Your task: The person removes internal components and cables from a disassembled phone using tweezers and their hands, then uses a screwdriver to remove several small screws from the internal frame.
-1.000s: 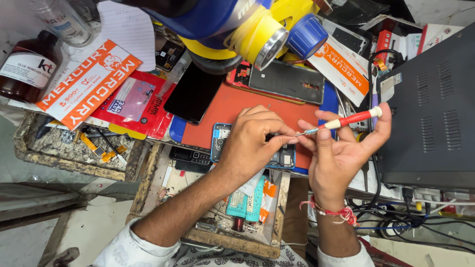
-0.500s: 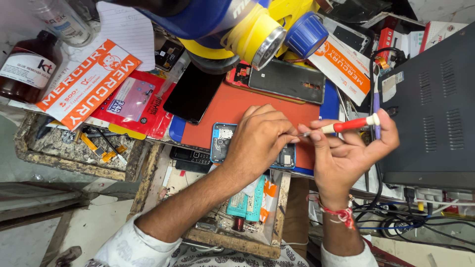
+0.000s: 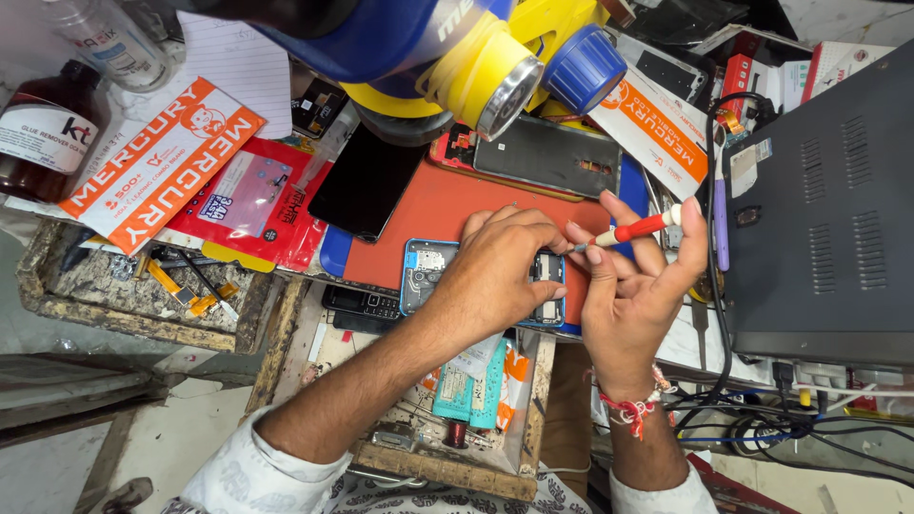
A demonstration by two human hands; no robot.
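We are looking straight down on a crowded repair table, and both of our hands are working over an opened smartphone in a blue frame. The phone is lying flat on an orange work mat, its exposed insides facing up, and it is mostly hidden beneath our left hand. That hand is pressing down on the phone with curled fingers, pinning it at the middle and right end; only the left end and a sliver of the right end are showing.

Our right hand is gripping a red-and-white screwdriver between thumb and fingers, holding it nearly level with the metal tip pointing left, right at the left hand's fingertips just above the phone's right end. Whether the tip is touching anything, we cannot tell. A red thread band is circling that wrist.

Beyond the mat, a second phone with its grey back turned up is lying near the top edge, and a dark glass screen panel is resting at the mat's left corner. A blue and yellow device with round lens barrels is hanging over the scene. To the left we are seeing orange and red packets and a brown glass bottle. A black metal box with vent slots is sitting at the right, with cables trailing below it. Just below the phone, a small keypad handset is lying at the mat's edge.
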